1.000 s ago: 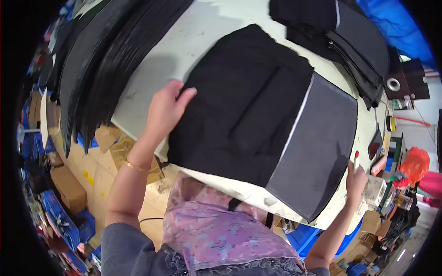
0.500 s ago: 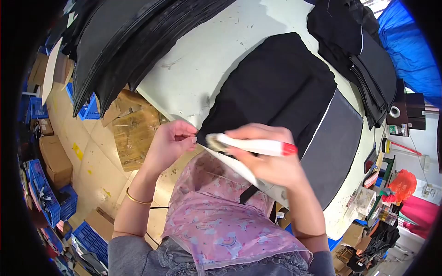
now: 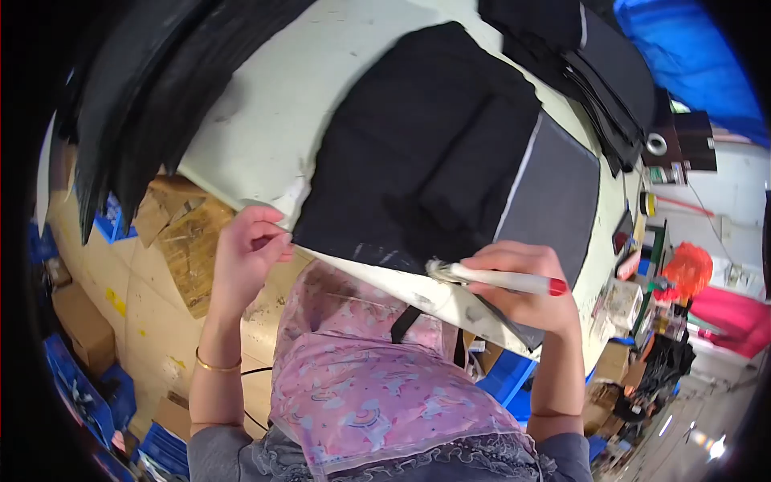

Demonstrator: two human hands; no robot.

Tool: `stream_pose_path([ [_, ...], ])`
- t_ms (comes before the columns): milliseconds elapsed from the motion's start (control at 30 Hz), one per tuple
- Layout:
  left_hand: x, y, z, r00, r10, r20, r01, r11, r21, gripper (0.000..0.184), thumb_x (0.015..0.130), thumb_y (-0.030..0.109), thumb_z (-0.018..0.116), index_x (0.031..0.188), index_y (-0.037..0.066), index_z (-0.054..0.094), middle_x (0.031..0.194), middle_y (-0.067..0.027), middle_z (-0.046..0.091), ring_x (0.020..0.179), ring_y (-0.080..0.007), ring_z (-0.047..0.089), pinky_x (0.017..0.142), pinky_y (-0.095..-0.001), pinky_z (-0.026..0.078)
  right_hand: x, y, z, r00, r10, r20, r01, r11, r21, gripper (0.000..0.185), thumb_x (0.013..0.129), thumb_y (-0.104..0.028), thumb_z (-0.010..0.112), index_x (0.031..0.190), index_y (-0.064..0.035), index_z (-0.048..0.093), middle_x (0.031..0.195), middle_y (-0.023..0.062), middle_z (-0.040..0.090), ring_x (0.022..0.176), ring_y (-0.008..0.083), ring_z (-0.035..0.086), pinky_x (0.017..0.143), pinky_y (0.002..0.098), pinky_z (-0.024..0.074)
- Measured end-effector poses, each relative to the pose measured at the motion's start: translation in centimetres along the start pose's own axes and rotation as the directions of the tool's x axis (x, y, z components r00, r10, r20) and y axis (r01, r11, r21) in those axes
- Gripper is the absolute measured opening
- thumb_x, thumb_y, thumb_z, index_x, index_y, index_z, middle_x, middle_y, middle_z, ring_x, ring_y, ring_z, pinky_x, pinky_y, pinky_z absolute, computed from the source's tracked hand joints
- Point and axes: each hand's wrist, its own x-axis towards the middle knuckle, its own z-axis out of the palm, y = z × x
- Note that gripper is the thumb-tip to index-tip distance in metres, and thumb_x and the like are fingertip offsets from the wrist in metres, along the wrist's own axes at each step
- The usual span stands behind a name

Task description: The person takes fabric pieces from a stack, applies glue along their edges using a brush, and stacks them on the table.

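Note:
A black fabric piece (image 3: 418, 136) with a grey panel (image 3: 554, 193) and a white strip between them lies flat on the pale table (image 3: 273, 112). My left hand (image 3: 255, 253) pinches the near left corner of the black fabric. In my right hand (image 3: 526, 281) is a white-handled brush (image 3: 506, 279) with a red end. Its bristles touch the near edge of the black fabric, where faint whitish streaks show to their left.
Long dark pieces (image 3: 161, 96) hang over the table's left side. Folded black and grey pieces (image 3: 602, 88) are stacked at the back right. Cardboard (image 3: 193, 241) and boxes (image 3: 84, 325) stand on the floor at left. A red plastic bag (image 3: 685, 271) is at right.
My right hand has moved the brush rightward along the near edge from the left corner. My left hand stays at that corner. The view has shifted.

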Motion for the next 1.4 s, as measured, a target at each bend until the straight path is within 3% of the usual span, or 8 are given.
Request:
stream_pose_path([
  [100,-0.9,0.1,2.6,0.931,0.356,-0.084,-0.308,0.887,0.343,0.026,0.079,-0.009,0.059,0.103,0.0,0.058,0.091,-0.0079,0.064,0.074,-0.0155,0.06,0.068,-0.0254,0.05,-4.2,1.4,-3.0,0.984,0.142,-0.108,-0.139,0.99,0.035,0.024,0.067,0.004,0.071,0.091,-0.0008,0.072,0.084,0.0094,0.07,0.059,0.0207,0.058,0.057,0.0269,0.0447],
  [167,-2.3,2.2,7.3,0.536,0.766,0.355,-0.784,0.294,0.547,0.026,0.076,-0.004,0.06,0.102,0.0,0.06,0.099,-0.0083,0.063,0.085,-0.021,0.061,0.079,-0.0337,0.049,-6.7,2.1,-4.6,0.951,0.255,-0.172,-0.245,0.966,0.077,0.023,0.068,0.003,0.071,0.091,-0.0019,0.072,0.082,0.0092,0.069,0.06,0.0236,0.058,0.059,0.0284,0.0456],
  [333,-2.0,-2.9,18.8,0.091,0.474,0.876,-0.973,-0.144,0.179,0.014,0.075,0.012,0.057,0.085,0.004,0.063,0.097,-0.0092,0.06,0.095,-0.0212,0.055,0.093,-0.0334,0.041,-8.1,2.7,-0.8,0.92,0.239,-0.311,-0.245,0.969,0.02,0.022,0.067,0.003,0.071,0.089,-0.0005,0.072,0.084,0.0095,0.07,0.06,0.0223,0.059,0.059,0.0278,0.0459],
  [667,-1.6,-2.5,21.2,0.166,0.483,0.86,-0.974,-0.057,0.22,0.005,0.069,0.008,0.062,0.072,0.004,0.061,0.086,-0.0083,0.055,0.078,-0.0224,0.054,0.084,-0.0327,0.046,-29.4,6.8,-1.7,0.561,0.659,-0.502,-0.637,0.73,0.247,0.02,0.065,0.004,0.074,0.085,0.0034,0.072,0.079,0.0114,0.07,0.064,0.0184,0.059,0.059,0.0261,0.0463],
  [1033,-1.9,-2.0,21.8,0.238,0.482,0.843,-0.954,-0.046,0.296,0.005,0.073,0.005,0.063,0.076,0.0,0.063,0.09,-0.0075,0.059,0.077,-0.0221,0.055,0.081,-0.0338,0.047,-32.2,6.8,1.6,0.493,0.628,-0.602,-0.48,0.773,0.414,0.023,0.064,0.005,0.072,0.087,0.0052,0.07,0.082,0.0108,0.069,0.067,0.0162,0.059,0.06,0.0246,0.0459],
  [1167,-0.5,2.2,20.1,0.579,0.482,0.657,-0.805,0.466,0.368,0.009,0.077,0.005,0.063,0.081,-0.003,0.064,0.091,-0.0081,0.063,0.076,-0.0244,0.057,0.075,-0.0348,0.049,-32.0,7.8,0.6,0.505,0.7,-0.505,-0.553,0.711,0.434,0.02,0.068,0.004,0.068,0.087,0.0036,0.07,0.078,0.0083,0.067,0.065,0.0139,0.056,0.06,0.0239,0.0453],
  [1333,13.5,8.3,10.4,0.697,0.711,0.095,-0.445,0.324,0.835,0.03,0.083,0.022,0.063,0.084,-0.008,0.061,0.086,-0.0154,0.064,0.07,-0.0281,0.063,0.064,-0.0332,0.052,-29.9,13.6,-1.9,0.29,0.6,-0.746,0.037,0.771,0.635,0.011,0.073,-0.006,0.062,0.079,0.001,0.057,0.068,0.0093,0.058,0.059,0.0139,0.054,0.056,0.0244,0.0438],
  [1400,12.8,11.3,11.5,0.985,0.16,0.059,-0.157,0.718,0.678,0.042,0.079,0.032,0.063,0.08,-0.01,0.059,0.068,-0.0157,0.061,0.052,-0.027,0.059,0.052,-0.0337,0.05,-24.9,14.8,-3.7,0.357,0.655,-0.666,-0.042,0.723,0.69,0.01,0.074,-0.006,0.062,0.079,0.0005,0.056,0.068,0.0091,0.058,0.058,0.0136,0.054,0.055,0.0241,0.0432],
])
